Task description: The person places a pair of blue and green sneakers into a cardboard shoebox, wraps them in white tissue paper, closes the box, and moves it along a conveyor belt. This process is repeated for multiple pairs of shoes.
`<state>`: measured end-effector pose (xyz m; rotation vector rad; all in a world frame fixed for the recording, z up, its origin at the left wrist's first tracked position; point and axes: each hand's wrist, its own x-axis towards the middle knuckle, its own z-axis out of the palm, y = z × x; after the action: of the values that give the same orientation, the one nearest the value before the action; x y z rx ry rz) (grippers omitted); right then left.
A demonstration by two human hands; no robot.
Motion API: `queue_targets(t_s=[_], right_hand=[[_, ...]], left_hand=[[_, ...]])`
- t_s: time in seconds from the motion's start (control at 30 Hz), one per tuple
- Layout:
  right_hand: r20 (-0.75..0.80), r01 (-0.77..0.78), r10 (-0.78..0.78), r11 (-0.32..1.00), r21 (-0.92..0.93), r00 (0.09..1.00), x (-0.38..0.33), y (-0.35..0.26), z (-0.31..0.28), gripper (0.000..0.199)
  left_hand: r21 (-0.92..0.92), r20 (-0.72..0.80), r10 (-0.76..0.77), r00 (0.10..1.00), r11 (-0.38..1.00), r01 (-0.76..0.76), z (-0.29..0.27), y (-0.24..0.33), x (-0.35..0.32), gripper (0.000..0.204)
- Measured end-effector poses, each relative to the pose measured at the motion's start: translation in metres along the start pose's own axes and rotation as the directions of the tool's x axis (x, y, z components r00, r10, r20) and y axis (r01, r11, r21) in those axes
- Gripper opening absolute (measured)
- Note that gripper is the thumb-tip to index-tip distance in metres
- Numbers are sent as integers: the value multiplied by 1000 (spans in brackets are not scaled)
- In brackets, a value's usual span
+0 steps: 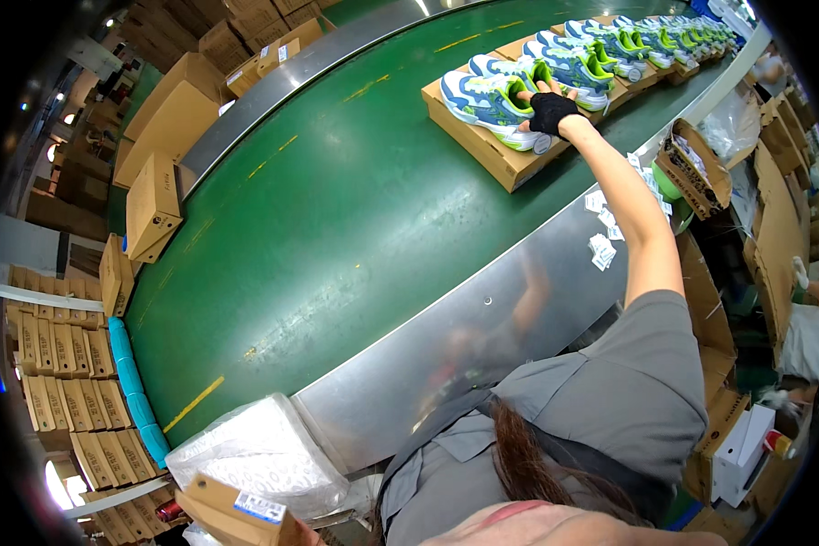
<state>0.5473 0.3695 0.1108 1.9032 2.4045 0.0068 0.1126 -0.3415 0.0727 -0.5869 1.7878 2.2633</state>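
My right hand (552,113), in a black fingerless glove, reaches far across to the nearest pair of sneakers. Its fingers are spread and touch the shoes around their openings. The near sneaker (487,102) is white and blue with a lime-green lining. Beside it, its mate (496,65) is partly hidden. Both rest on a closed brown shoebox (482,153). My left hand is out of view; a brown box with a label (237,510) shows at the lower left edge, and what supports it is hidden.
A green conveyor belt (337,237) curves past, edged by a metal ledge (464,318) with small paper slips (601,251). More sneakers on boxes (623,45) line the far right. Plastic-wrapped sheets (259,455) lie at the near left, by stacked shoeboxes (68,346).
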Motion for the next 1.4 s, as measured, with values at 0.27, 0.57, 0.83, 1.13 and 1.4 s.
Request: queue_targets(t_s=[0.27, 0.57, 0.83, 1.13, 1.4], right_hand=[[-71, 86, -69, 958, 275, 995, -32, -5, 1, 78], [-379, 941, -871, 340, -3, 313, -209, -109, 37, 39], [-445, 809, -774, 142, 570, 450, -175, -136, 97, 27], [-358, 244, -198, 966, 88, 913, -42, -63, 152, 26], [-579, 528, -131, 605, 596, 804, -94, -98, -8, 36]], left_hand=[[-132, -70, -172, 983, 978, 162, -22, -6, 7, 64], [478, 818, -100, 567, 666, -573, 275, -120, -76, 48], [413, 763, -637, 111, 347, -842, 340, -190, -158, 56], [399, 718, -693, 64, 336, -853, 352, -189, -170, 61], [-17, 986, -149, -76, 366, -930, 380, -178, -220, 75]])
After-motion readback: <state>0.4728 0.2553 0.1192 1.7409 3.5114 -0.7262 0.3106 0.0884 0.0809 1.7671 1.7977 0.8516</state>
